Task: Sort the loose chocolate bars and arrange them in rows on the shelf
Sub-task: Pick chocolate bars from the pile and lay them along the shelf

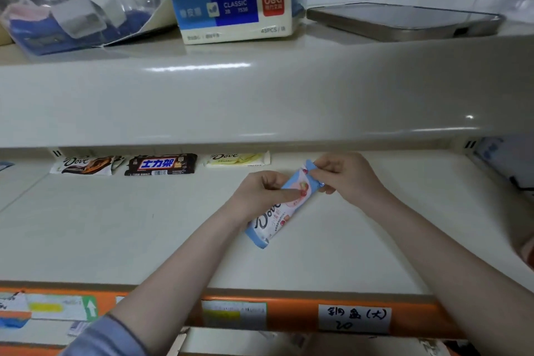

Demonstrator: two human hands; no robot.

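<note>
On shelf [115,225], mid-depth: my left hand [261,192] and right hand [345,175] both pinch blue Dove bar [281,206], held diagonal. Back row: brown Dove bar [86,165], Snickers bar [160,164], yellow Dove bar [237,159]. Best turn it level, seat right of yellow.

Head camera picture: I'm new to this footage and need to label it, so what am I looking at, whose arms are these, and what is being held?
There is no machine here. A camera worn on a person's head looks forward and down, so the two arms are the wearer's own. The left hand and the right hand both hold a light blue Dove bar above a pale shelf. At the back of that shelf lie three bars in a row: a brown Dove bar, a dark Snickers bar and a pale yellow Dove bar. Above, another shelf carries a blue and white tissue box.
</note>
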